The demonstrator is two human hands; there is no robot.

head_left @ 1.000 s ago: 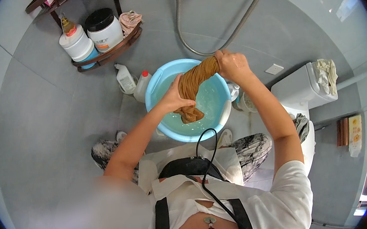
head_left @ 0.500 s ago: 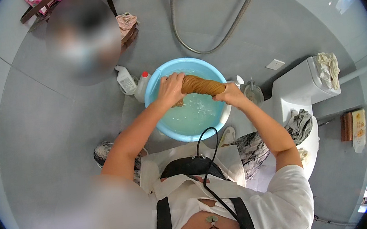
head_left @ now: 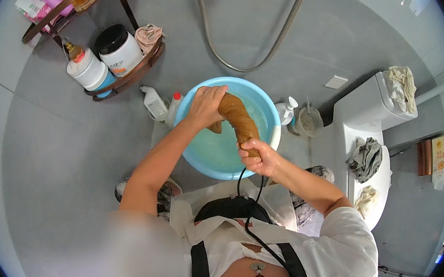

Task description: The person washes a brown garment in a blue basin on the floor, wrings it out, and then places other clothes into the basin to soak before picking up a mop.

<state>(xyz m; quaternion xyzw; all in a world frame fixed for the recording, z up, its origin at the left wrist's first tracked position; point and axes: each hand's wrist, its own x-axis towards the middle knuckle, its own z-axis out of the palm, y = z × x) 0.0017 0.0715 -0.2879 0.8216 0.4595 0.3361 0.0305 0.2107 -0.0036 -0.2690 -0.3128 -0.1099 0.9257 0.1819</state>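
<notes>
The twisted brown cloth (head_left: 238,119) runs from the left hand (head_left: 209,107), curled around it, to the right hand (head_left: 260,157), clenched on its end.

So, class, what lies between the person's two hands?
The head view shows a twisted brown cloth running from the left hand to the right hand.

Creased matt cloth (head_left: 239,120), smooth plastic basin (head_left: 271,105)
</notes>
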